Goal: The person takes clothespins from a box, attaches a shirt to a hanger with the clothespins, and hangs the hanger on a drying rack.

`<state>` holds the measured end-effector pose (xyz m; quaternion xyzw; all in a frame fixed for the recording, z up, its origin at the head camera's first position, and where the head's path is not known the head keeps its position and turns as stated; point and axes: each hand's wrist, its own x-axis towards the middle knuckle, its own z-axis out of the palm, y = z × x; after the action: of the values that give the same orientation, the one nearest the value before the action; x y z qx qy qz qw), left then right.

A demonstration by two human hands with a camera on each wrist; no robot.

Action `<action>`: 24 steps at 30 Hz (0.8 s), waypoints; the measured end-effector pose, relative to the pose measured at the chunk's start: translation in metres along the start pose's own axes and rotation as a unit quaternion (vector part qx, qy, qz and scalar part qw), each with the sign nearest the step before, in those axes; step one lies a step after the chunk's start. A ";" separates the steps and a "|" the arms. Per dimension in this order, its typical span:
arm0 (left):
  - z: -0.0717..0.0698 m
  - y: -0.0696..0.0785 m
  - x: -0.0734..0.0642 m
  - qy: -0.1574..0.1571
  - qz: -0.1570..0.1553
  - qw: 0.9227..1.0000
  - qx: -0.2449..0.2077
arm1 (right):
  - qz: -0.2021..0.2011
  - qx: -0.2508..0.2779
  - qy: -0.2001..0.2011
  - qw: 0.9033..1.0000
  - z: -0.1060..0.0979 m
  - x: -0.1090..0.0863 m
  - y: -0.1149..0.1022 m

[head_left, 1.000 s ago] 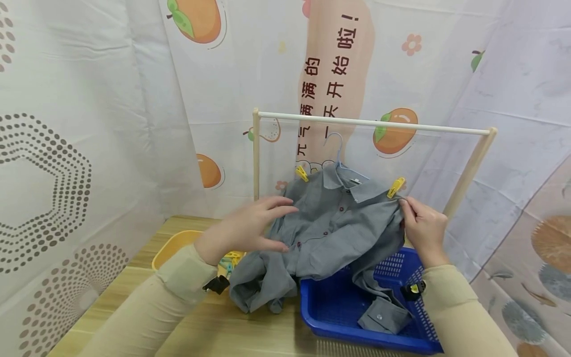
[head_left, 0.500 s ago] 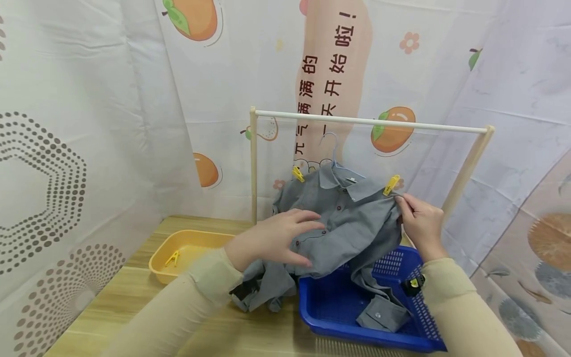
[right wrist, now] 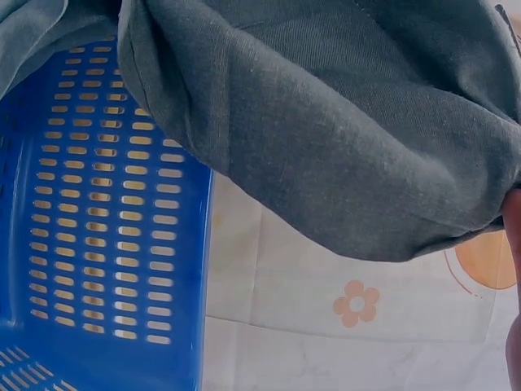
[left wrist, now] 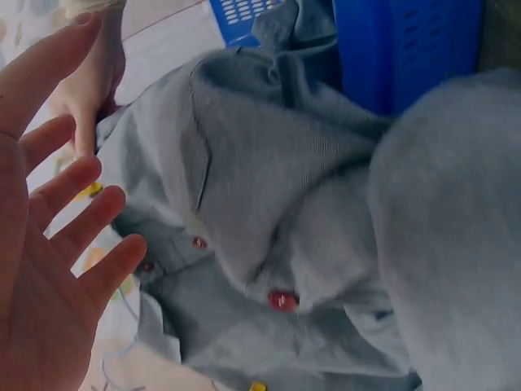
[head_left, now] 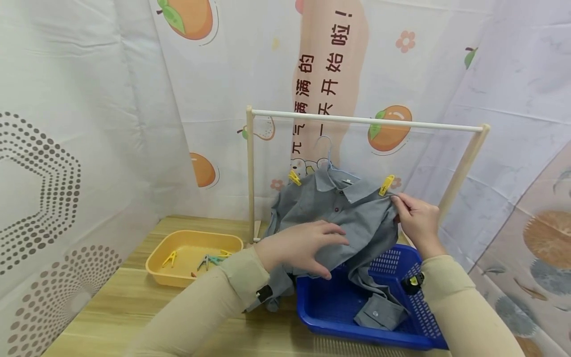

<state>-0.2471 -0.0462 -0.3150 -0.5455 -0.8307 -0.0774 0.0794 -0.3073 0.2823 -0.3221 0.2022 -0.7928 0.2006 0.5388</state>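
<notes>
A grey button-up shirt (head_left: 368, 218) hangs on a light-blue hanger (head_left: 330, 151) below the rack's bar. One yellow clothespin (head_left: 386, 185) is clipped at its right shoulder in the head view, another yellow clothespin (head_left: 294, 178) at the left shoulder. My right hand (head_left: 419, 220) pinches the shirt's shoulder edge just beside the right clothespin. In front of the shirt's lower part, my left hand (head_left: 305, 248) has its fingers spread and holds nothing. The left wrist view shows that left hand (left wrist: 49, 244) apart from the cloth, red buttons nearby.
A rack with a white bar (head_left: 366, 120) and wooden posts stands behind. The blue basket (head_left: 348, 327) sits under the shirt, with a cuffed sleeve lying in it. To the left, a yellow tray (head_left: 171, 281) holds several clothespins. Printed curtains (head_left: 214, 84) surround the table.
My left hand has moved right from the shirt's left side to its front, uncovering the yellow tray. My right hand keeps its pinch on the shoulder. The head view has shifted slightly.
</notes>
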 end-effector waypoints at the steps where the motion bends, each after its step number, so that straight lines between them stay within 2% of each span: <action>1: 0.001 0.001 0.003 -0.007 0.006 1.000 0.004 | 0.000 0.000 -0.001 1.000 0.000 0.000 0.000; 7: 0.009 0.012 0.023 -0.041 0.035 0.998 0.031 | 0.013 0.007 -0.013 1.000 -0.002 -0.002 0.004; 11: 0.016 0.017 0.034 -0.056 0.038 0.997 0.044 | 0.017 0.007 -0.017 1.000 -0.003 -0.002 0.005; 17: 0.024 0.023 0.048 -0.072 0.046 0.995 0.041 | 0.017 0.003 -0.029 0.999 -0.004 -0.003 0.006; 24: 0.032 0.027 0.059 -0.086 0.051 0.993 0.063 | 0.015 0.007 -0.041 0.999 -0.004 -0.005 0.009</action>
<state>-0.2470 0.0238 -0.3327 -0.5855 -0.8090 0.0269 0.0456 -0.3069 0.2922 -0.3267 0.2023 -0.8159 0.2059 0.5010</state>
